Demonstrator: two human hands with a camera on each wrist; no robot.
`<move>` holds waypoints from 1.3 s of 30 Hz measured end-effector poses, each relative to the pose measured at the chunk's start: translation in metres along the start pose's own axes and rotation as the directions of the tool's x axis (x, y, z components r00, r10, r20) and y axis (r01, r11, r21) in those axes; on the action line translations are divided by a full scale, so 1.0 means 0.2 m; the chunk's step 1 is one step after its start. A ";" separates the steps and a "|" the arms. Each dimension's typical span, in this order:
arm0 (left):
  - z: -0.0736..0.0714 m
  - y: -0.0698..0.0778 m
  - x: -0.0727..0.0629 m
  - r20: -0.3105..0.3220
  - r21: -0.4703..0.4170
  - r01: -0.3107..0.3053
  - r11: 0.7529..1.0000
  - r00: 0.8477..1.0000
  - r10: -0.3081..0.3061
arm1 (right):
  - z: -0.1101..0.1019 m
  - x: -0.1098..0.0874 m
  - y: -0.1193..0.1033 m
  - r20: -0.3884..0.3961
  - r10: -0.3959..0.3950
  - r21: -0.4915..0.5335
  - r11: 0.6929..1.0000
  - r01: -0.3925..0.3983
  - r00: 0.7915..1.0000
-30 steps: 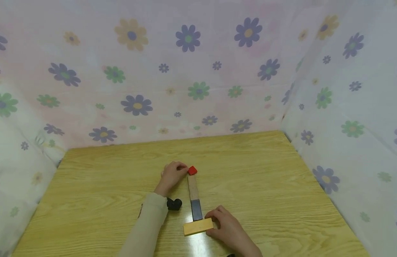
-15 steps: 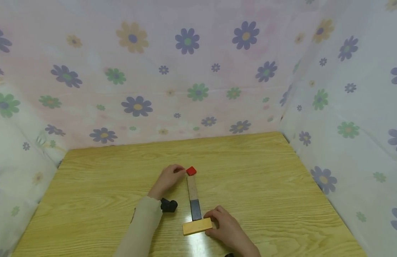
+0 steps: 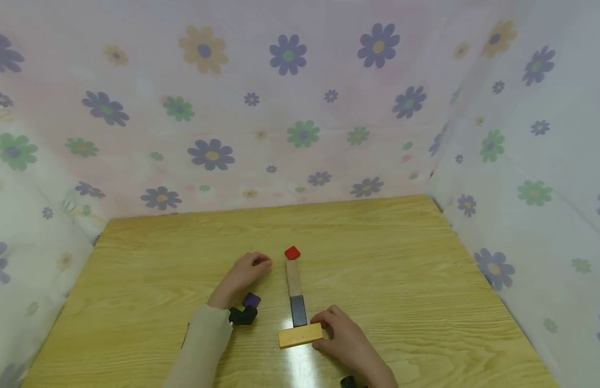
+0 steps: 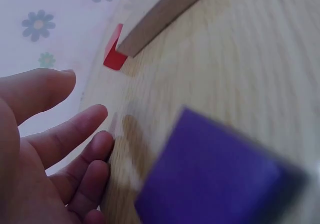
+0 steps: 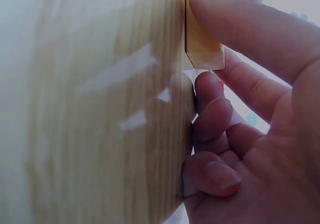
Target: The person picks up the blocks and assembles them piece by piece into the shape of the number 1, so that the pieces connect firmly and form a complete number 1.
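In the head view, a yellow block (image 3: 301,335) lies crosswise below a black block (image 3: 298,311), with a pale wooden block (image 3: 293,277) beyond it and a red block (image 3: 292,253) at the far end, set cornerwise. My right hand (image 3: 345,339) pinches the yellow block's right end; in the right wrist view the thumb lies on its face and the other fingers curl under. To the left of the red block, my left hand (image 3: 243,272) holds nothing, its fingers loosely bent and apart from the block. A purple block (image 4: 215,174) lies near the left wrist.
All the blocks lie on a wood-grain table (image 3: 401,258). Flower-print cloth (image 3: 261,64) hangs at its back and sides. A black wrist mount (image 3: 243,315) sits on the left forearm, partly in front of the purple block (image 3: 252,300).
My left hand has let go of the red block and drawn back to the left, bringing the purple block into sight. The right hand stays on the yellow block.
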State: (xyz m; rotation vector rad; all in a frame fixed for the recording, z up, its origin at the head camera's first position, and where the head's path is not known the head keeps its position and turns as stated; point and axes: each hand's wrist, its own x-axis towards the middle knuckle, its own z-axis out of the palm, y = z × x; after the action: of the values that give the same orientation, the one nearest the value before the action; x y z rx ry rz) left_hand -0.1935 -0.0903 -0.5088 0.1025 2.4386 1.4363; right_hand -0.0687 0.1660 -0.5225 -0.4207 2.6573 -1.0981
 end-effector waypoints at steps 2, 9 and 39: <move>-0.01 -0.01 -0.03 -0.002 -0.008 0.019 1.000 1.000 -0.019 | -0.01 0.00 0.00 -0.005 -0.003 -0.004 1.000 0.003 1.000; -0.02 -0.05 -0.10 -0.057 0.130 -0.019 0.991 0.998 0.026 | -0.01 0.00 0.00 -0.016 -0.010 -0.010 1.000 0.010 1.000; 0.00 -0.19 -0.52 -0.248 0.362 0.121 0.924 0.968 -0.030 | -0.01 0.01 -0.01 0.010 0.000 0.001 1.000 0.000 1.000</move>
State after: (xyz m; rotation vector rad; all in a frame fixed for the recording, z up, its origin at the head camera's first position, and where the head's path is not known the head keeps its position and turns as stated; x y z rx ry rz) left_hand -0.0912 -0.1311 -0.5182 -0.0873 2.8548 0.9797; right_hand -0.0707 0.1655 -0.5205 -0.4258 2.6479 -1.0938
